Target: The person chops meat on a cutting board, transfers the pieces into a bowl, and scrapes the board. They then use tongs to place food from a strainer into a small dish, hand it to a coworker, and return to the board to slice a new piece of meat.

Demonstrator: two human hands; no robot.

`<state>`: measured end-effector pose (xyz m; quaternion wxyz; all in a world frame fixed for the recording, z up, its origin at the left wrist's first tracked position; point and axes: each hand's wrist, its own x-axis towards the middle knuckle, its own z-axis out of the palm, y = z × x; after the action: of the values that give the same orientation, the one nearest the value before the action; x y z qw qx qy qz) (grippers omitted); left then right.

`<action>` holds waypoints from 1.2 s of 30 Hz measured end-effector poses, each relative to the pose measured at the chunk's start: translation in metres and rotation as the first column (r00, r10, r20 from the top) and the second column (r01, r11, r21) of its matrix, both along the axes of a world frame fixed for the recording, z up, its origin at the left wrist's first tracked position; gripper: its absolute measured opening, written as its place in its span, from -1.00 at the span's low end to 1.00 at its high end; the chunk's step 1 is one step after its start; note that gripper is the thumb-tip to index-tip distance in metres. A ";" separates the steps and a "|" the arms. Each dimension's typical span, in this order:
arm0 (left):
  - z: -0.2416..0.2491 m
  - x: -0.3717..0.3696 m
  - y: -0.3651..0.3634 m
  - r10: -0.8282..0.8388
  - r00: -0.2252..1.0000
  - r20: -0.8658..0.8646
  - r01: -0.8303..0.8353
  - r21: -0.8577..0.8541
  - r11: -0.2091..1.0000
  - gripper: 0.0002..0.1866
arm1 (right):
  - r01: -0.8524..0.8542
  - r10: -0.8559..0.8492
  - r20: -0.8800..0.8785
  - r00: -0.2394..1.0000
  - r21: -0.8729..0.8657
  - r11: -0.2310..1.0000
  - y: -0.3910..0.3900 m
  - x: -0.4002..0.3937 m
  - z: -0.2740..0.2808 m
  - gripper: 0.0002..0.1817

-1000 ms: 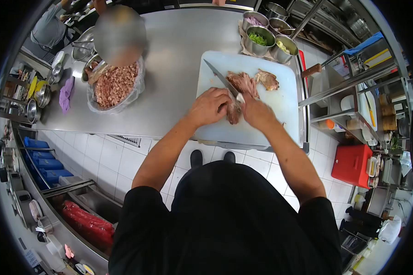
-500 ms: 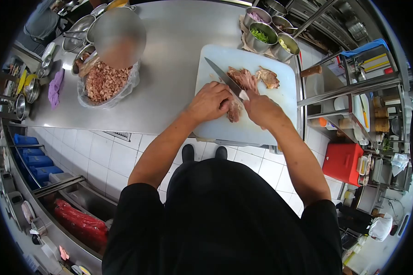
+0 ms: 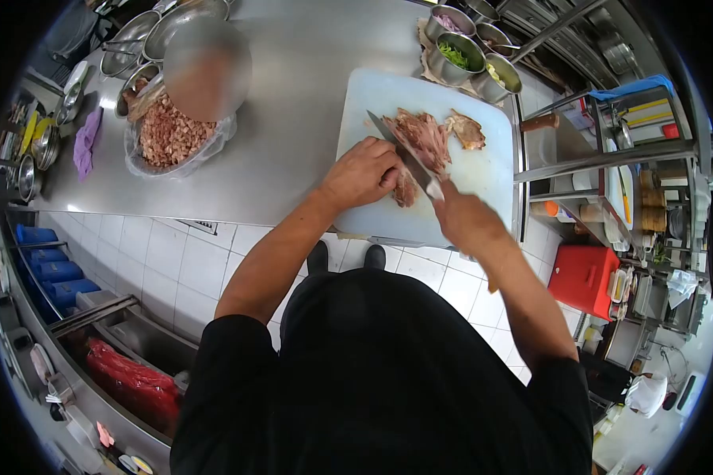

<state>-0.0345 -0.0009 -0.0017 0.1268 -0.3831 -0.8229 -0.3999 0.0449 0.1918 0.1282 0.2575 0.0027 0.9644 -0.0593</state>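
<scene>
At the far left, low beyond the table's near edge, are blue bins (image 3: 59, 271); to their right and nearer you, a red plastic-wrapped bundle (image 3: 131, 384) lies in a steel trough. On the left of the steel table (image 3: 293, 119) is a crumpled purple cloth (image 3: 88, 142). Right of it stands a bowl lined with clear plastic, heaped with diced meat (image 3: 170, 136); a blurred patch covers its far side.

Toward the right, a pale blue cutting board (image 3: 479, 178) lies at the table's near edge. Your left hand (image 3: 364, 171) is over the board's left part, fingers curled under, tips against a chunk of meat (image 3: 405, 190); whether they grip it or only press it, you cannot tell. Just right of those fingers, the knife (image 3: 412, 152) slants across the board, its tip pointing far and left. Sliced meat (image 3: 420, 134) lies against the blade's far side. Your right hand (image 3: 469, 220) is closed around the knife's handle, at the near right.

Farther right on the board, apart from the slices, is a browned piece of meat (image 3: 467, 129). Beyond the board's far right corner, a steel container holds chopped greens (image 3: 453, 55). At far right, on the floor, stands a red box (image 3: 580, 277).
</scene>
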 end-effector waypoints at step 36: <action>0.000 0.012 -0.006 0.033 0.997 -0.063 -0.034 -0.007 0.999 -0.90 | 0.049 -0.047 0.031 0.998 -0.087 0.995 -0.014 0.000 0.004 -0.63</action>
<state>-0.0222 -0.0068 -0.0015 0.1578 -0.3822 -0.8265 -0.3821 0.0452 0.1776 0.1317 0.2699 0.0154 0.9567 -0.1076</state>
